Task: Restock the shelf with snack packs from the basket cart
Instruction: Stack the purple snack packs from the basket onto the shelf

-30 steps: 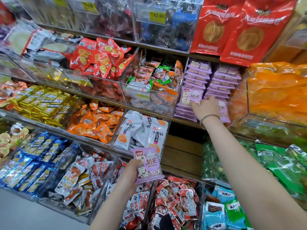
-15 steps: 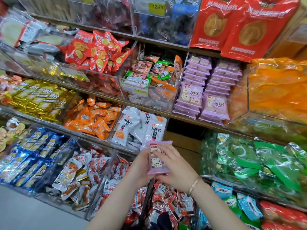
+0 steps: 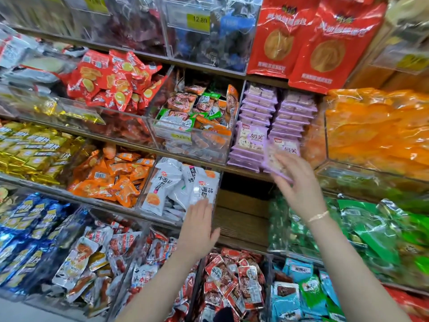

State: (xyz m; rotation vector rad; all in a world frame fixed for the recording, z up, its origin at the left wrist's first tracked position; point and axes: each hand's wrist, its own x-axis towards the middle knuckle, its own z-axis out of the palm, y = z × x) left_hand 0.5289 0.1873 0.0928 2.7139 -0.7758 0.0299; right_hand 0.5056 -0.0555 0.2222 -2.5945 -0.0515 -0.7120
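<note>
Carrying a purple snack pack (image 3: pixel 286 147) up to its compartment, the person's right hand (image 3: pixel 299 182) has its fingers laid over the lower half of the pack. The thumb is hidden behind it, and motion blur softens the outline, but the hand looks to be grasping the pack. The pack is tilted and sits just in front of the right purple stack (image 3: pixel 294 110), touching or nearly touching its lower packs. The left hand (image 3: pixel 199 226) is released, fingers straight and holding nothing, hovering before the bin of white packs (image 3: pixel 162 182).

Restocking appears well under way. The left purple stack (image 3: pixel 253 138) and its neighbour are both piled high on the shelf (image 3: pixel 241 212), so this compartment looks close to full. What remains here is to seat the held pack on the right-hand pile. The basket cart is out of view, so how many packs are left cannot be told. A bare wooden stretch of shelf shows below the purple compartment and may need filling.

Readable writing: the held pack and the front pack of the left stack both show 奶芙. The white packs read 小面筋. A yellow price label (image 3: pixel 200 19) on the upper clear bin reads 12.80. Lettering on the large red bags (image 3: pixel 301 43) is too blurred to read.
</note>
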